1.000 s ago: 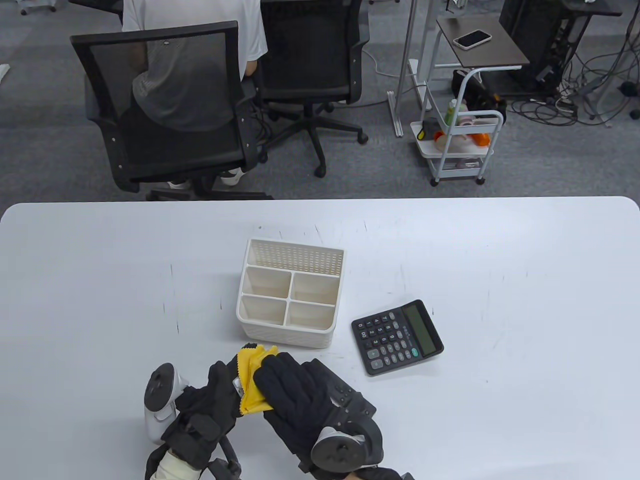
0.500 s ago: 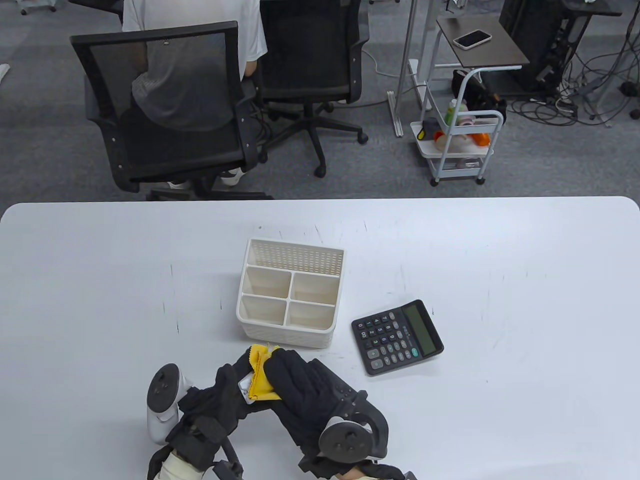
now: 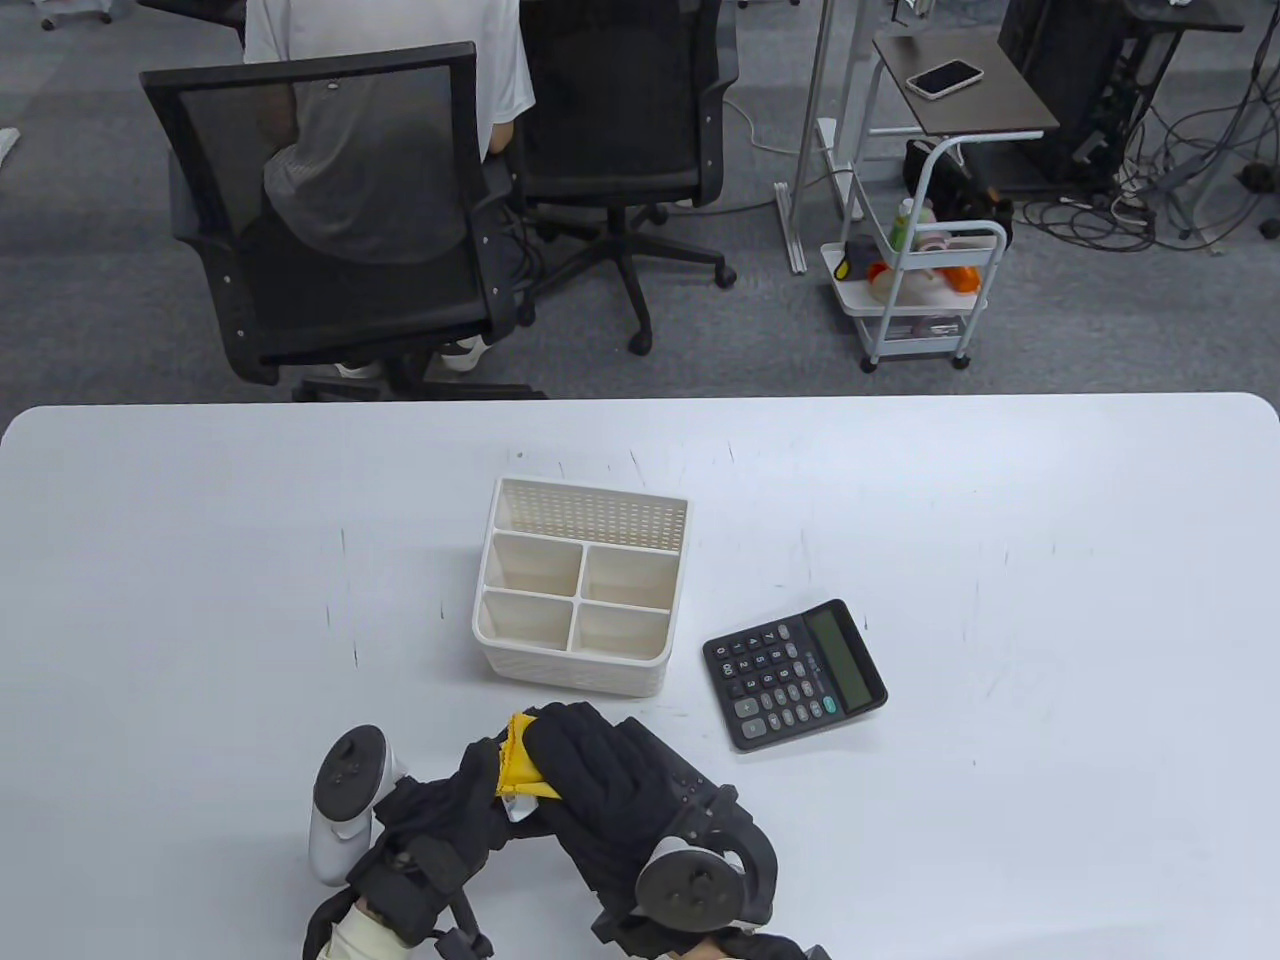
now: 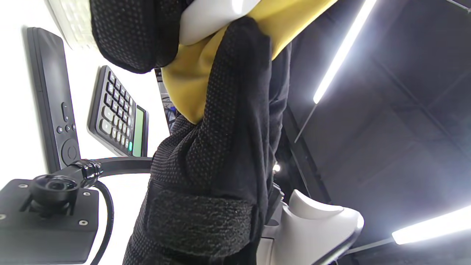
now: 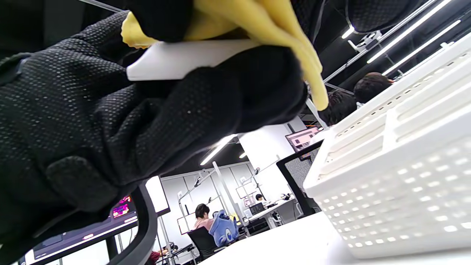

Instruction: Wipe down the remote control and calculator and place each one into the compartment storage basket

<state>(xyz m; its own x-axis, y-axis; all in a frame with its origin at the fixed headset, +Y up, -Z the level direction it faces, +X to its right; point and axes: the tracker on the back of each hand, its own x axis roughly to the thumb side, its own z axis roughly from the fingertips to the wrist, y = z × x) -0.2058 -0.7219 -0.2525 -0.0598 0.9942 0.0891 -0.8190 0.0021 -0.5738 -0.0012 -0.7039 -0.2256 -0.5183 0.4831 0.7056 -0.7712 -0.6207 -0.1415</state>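
Low at the table's front, my left hand (image 3: 465, 805) grips a white flat bar (image 5: 184, 59) that looks like a remote. My right hand (image 3: 590, 770) holds a yellow cloth (image 3: 520, 765) wrapped over that bar and presses it on. The cloth (image 4: 191, 81) covers most of the bar (image 4: 206, 18). A black calculator (image 3: 795, 675) lies flat to the right of the white compartment basket (image 3: 575, 665), whose compartments hold nothing. In the left wrist view a black remote (image 4: 51, 103) lies on the table beside the calculator (image 4: 117, 114); the table view hides it under my hands.
The basket (image 5: 397, 176) stands just beyond my hands. Past the table's far edge are two office chairs (image 3: 330, 210), one with a seated person, and a small white cart (image 3: 920, 290).
Both hands have shifted a little to the right. The right hand has slid over the cloth, so less yellow shows now than a second ago.
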